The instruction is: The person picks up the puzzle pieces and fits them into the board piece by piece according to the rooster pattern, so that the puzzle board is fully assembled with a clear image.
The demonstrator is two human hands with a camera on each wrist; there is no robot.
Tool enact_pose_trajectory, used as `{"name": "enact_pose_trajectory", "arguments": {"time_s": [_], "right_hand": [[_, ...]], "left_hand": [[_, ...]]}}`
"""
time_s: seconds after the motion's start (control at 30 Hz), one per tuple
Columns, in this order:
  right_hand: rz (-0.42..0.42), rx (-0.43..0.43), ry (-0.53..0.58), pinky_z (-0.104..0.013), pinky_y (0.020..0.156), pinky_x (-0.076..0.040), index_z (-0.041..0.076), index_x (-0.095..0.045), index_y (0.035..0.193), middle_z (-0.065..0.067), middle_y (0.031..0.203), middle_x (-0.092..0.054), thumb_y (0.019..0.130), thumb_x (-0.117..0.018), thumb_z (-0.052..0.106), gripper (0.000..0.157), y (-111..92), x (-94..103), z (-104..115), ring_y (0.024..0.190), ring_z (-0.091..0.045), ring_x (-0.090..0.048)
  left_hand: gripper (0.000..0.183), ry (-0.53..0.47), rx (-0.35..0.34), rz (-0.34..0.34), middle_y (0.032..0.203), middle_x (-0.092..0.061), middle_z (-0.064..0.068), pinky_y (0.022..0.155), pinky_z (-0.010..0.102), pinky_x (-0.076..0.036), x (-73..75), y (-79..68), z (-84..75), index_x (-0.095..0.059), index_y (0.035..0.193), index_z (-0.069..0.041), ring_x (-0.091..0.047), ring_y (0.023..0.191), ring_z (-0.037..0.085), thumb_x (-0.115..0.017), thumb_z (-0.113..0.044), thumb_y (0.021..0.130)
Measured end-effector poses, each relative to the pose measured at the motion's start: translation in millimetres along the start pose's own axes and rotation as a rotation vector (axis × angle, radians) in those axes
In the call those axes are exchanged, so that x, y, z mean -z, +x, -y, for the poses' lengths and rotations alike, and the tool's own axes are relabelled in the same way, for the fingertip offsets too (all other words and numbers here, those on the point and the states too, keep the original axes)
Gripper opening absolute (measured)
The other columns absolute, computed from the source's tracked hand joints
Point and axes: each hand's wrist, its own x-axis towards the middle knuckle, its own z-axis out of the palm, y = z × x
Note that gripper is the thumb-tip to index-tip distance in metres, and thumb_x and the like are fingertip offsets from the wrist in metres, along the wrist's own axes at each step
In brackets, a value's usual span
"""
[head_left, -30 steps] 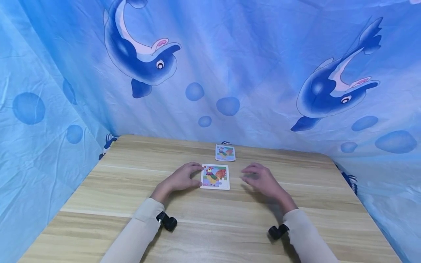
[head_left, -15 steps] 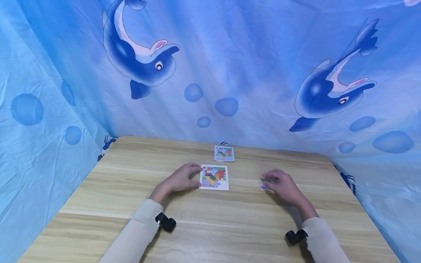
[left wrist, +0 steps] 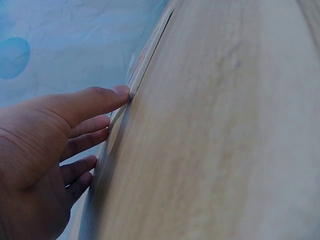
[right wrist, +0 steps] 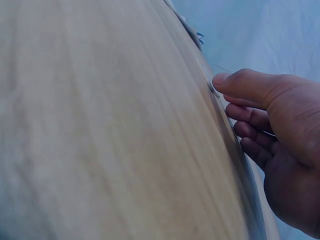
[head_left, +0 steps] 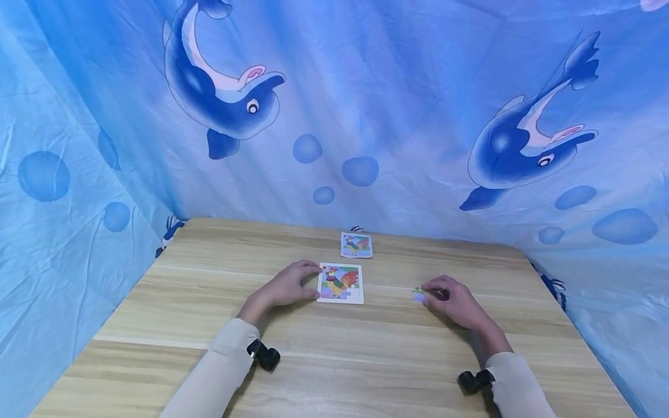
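In the head view a square rooster puzzle board (head_left: 334, 281) with a white border lies flat, its lower right corner showing bare white. My left hand (head_left: 286, 283) holds the board's left edge between thumb and fingertips; the left wrist view shows the thumb (left wrist: 107, 100) against that edge. Off to the right, my right hand (head_left: 457, 301) pinches a small purple and green puzzle piece (head_left: 418, 295) close above the wood. The right wrist view catches only the piece's thin edge beside the thumb (right wrist: 245, 85).
Behind the board lies a small printed rooster card (head_left: 356, 245). Everything sits on a wooden table (head_left: 334, 354). A blue dolphin-print curtain (head_left: 397, 116) hangs along the far edge and sides. Each wrist bears a black camera, such as the left one (head_left: 263, 355).
My right hand has moved right, away from the board, to the puzzle piece, and the piece now shows at its fingertips. My left hand stays at the board's left edge.
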Motion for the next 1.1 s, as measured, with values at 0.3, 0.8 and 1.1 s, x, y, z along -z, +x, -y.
{"name": "enact_pose_trajectory", "arguments": {"time_s": [0.3,0.8,1.1], "right_hand": [[0.007,-0.002,0.001,-0.026,0.084,-0.056,0.013,-0.077,0.116,-0.006,0.117,-0.069,0.091,-0.080,0.022,0.026,2,-2.6,-2,0.105,-0.022,-0.064],[-0.032,-0.009,-0.013,-0.023,0.084,-0.055,0.013,-0.079,0.108,-0.005,0.113,-0.069,0.087,-0.082,0.018,0.021,1,-5.7,-4,0.103,-0.021,-0.065],[-0.034,0.008,0.020,-0.032,0.092,-0.059,0.016,-0.079,0.107,-0.001,0.112,-0.069,0.087,-0.083,0.019,0.020,5,-6.8,8,0.106,-0.020,-0.067]], "left_hand": [[0.065,0.001,0.016,0.006,0.154,-0.051,0.016,0.123,0.055,-0.038,1.2,0.4,0.5,-0.056,0.148,-0.006,-0.046,0.146,0.038,-0.079,-0.025,0.090],[0.066,-0.011,-0.004,0.007,0.153,-0.051,0.017,0.122,0.057,-0.038,0.4,0.2,-0.6,-0.056,0.147,-0.005,-0.046,0.145,0.039,-0.079,-0.025,0.089],[0.064,0.001,-0.007,-0.009,0.153,-0.052,0.016,0.121,0.056,-0.039,-1.2,-0.1,3.5,-0.057,0.147,-0.006,-0.047,0.144,0.038,-0.079,-0.026,0.090]]}}
